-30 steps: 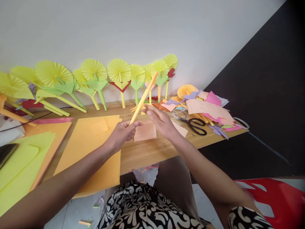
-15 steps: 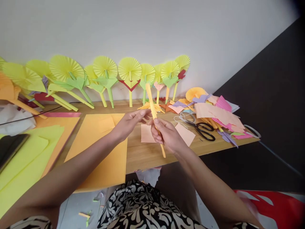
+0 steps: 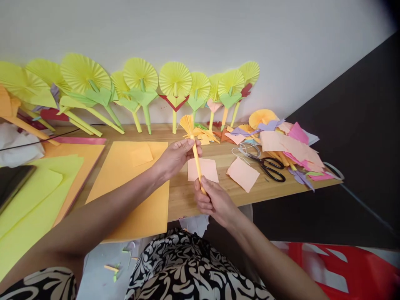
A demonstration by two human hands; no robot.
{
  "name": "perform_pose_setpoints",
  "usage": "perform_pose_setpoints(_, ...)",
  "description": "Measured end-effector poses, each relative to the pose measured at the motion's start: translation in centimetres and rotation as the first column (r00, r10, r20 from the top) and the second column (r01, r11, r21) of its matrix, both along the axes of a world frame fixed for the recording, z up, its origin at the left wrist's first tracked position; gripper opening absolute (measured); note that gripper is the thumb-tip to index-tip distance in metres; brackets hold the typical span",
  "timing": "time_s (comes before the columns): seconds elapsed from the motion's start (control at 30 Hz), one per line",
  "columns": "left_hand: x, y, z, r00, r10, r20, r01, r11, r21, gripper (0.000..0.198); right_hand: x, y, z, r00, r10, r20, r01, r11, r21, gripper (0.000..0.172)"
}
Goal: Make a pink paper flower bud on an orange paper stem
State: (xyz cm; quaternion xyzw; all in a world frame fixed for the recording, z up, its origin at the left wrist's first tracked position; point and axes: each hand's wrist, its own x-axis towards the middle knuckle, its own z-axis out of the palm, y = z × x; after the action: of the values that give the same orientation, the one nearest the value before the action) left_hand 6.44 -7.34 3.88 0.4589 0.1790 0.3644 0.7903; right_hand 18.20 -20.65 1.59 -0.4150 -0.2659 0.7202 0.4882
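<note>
A yellow-orange rolled paper stick [image 3: 196, 160] stands nearly upright over the wooden table's [image 3: 187, 200] front edge. My right hand [image 3: 212, 201] is closed round its lower end. My left hand [image 3: 176, 156] pinches the stick near its top, just below a small folded orange paper fan [image 3: 188, 123] that sits at the tip. Two pale peach paper squares [image 3: 242, 173] lie on the table just behind the stick.
A row of yellow paper fan flowers [image 3: 140, 83] leans on the white wall. Large orange sheets [image 3: 131, 187] and yellow sheets [image 3: 28, 200] cover the left. Black scissors [image 3: 268, 166] and a pile of coloured scraps [image 3: 290, 146] lie right. A red chair [image 3: 350, 266] is lower right.
The stick passed from my left hand to my right, which slid down to its lower end. My left hand moved to the top, where a small orange fan now sits.
</note>
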Motion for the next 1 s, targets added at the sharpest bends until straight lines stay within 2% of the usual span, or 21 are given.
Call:
perform_pose_setpoints(0.13, -0.1, 0.4, -0.3, 0.999, -0.043, 0.008, 0.043, 0.999, 0.008, 0.025, 0.7, 0.0, 0.5, 0.999, -0.022, 0.044, 0.019, 0.998, 0.055, 0.041)
perform_pose_setpoints(0.23, -0.1, 0.3, -0.5, 0.994, -0.111, 0.020, 0.110, 0.994, 0.008, 0.026, 1.0, 0.8, 0.8, 0.998, -0.055, 0.011, 0.054, 0.995, 0.081, 0.040)
perform_pose_setpoints(0.4, -0.2, 0.4, -0.8, 0.986, -0.164, 0.021, 0.164, 0.986, 0.008, 0.027, 1.0, 1.8, 0.5, 0.995, -0.076, -0.064, 0.080, 0.996, 0.051, 0.037)
perform_pose_setpoints(0.53, -0.1, 0.3, -1.1, 0.979, -0.206, 0.000, 0.206, 0.979, 0.002, 0.028, 0.7, 2.4, 0.2, 0.992, -0.121, -0.040, 0.125, 0.987, 0.104, 0.037)
perform_pose_setpoints(0.7, 0.0, 0.3, -1.2, 0.995, -0.095, -0.021, 0.097, 0.993, 0.074, 0.030, 0.0, 2.2, -0.2, 0.946, -0.312, 0.090, 0.296, 0.943, 0.152, 0.040)
perform_pose_setpoints(0.87, 0.0, 0.4, -1.3, 0.999, -0.001, -0.045, 0.005, 0.997, 0.071, 0.025, -0.6, 2.0, -0.1, 0.941, -0.310, 0.132, 0.293, 0.946, 0.136, 0.040)
perform_pose_setpoints(1.0, 0.2, 0.0, -1.1, 0.991, -0.062, -0.120, 0.067, 0.997, 0.036, 0.025, -0.6, 3.6, 1.1, 0.939, -0.311, 0.147, 0.281, 0.940, 0.196, 0.037)
